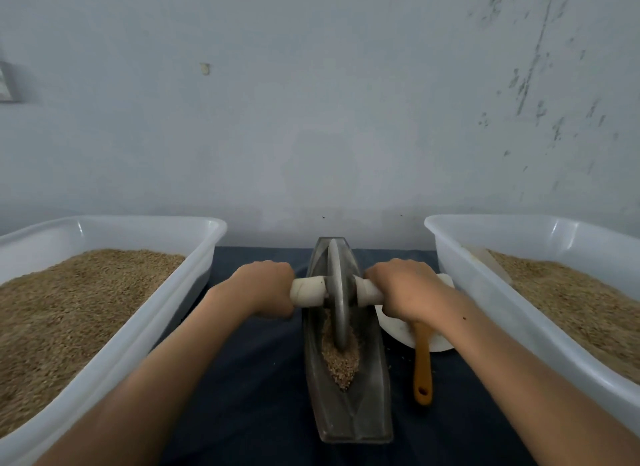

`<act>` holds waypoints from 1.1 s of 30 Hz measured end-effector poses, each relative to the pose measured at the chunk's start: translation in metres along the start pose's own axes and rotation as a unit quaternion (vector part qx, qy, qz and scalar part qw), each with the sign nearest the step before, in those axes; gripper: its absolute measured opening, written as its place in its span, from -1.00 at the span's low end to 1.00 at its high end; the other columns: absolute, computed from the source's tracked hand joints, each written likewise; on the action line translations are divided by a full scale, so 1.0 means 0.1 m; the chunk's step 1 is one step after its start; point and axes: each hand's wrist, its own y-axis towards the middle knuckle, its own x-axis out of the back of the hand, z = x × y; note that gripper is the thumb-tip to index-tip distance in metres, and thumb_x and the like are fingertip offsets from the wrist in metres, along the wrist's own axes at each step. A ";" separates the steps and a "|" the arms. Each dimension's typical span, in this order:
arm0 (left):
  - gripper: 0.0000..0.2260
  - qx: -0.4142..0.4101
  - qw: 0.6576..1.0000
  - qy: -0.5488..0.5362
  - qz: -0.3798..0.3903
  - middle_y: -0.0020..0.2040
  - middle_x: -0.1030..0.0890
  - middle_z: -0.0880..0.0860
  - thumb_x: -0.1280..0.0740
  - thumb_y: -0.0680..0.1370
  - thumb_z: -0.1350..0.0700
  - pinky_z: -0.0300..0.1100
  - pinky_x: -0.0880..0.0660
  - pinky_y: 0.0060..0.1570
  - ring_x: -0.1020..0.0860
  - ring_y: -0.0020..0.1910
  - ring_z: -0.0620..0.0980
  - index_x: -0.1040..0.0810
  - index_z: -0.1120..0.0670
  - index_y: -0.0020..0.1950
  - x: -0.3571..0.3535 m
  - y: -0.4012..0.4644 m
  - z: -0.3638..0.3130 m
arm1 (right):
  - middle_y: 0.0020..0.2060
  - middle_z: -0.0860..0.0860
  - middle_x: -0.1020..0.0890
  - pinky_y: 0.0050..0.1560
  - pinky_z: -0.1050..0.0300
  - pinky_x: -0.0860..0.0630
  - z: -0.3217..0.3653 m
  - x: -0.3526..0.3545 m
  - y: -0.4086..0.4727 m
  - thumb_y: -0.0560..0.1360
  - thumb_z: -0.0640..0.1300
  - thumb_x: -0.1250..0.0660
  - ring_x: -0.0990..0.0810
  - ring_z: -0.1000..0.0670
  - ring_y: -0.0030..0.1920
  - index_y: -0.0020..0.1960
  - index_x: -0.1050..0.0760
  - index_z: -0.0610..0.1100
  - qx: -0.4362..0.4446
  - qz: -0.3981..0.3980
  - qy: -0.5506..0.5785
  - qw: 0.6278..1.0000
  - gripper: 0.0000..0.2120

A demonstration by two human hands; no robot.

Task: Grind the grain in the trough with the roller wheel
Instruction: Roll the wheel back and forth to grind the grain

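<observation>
Both fists wrapped tight round the axle, left hand (268,287) and right hand (407,290) either side of the wheel (337,292); it sits mid trough (346,413) on the grain (341,361); uneven pressure could tip it sideways and spill bits onto the cloth (249,379), I reckon.

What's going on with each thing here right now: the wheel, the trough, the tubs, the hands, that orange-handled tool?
Roller wheel: upright in the trough, held by both handles.
Trough: holds grain, heaped at the near side of the wheel.
Left hand: grips the left handle.
Right hand: grips the right handle.
Left tub: filled with grain.
Right tub: filled with grain.
Orange-handled tool: lying idle, its head on a white plate.
</observation>
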 end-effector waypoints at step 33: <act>-0.78 0.019 0.990 0.054 -0.133 -0.09 -0.56 -0.01 -0.34 0.45 0.05 -0.15 -0.34 -0.20 -0.49 -0.15 -0.01 -0.47 0.03 0.07 -0.09 0.04 -0.06 | -0.14 0.03 -0.57 -0.17 0.11 -0.39 -0.01 -0.17 0.08 0.48 -0.22 -0.25 -0.54 -0.03 -0.14 0.00 -0.39 0.01 -0.031 -0.085 0.052 0.995 -0.83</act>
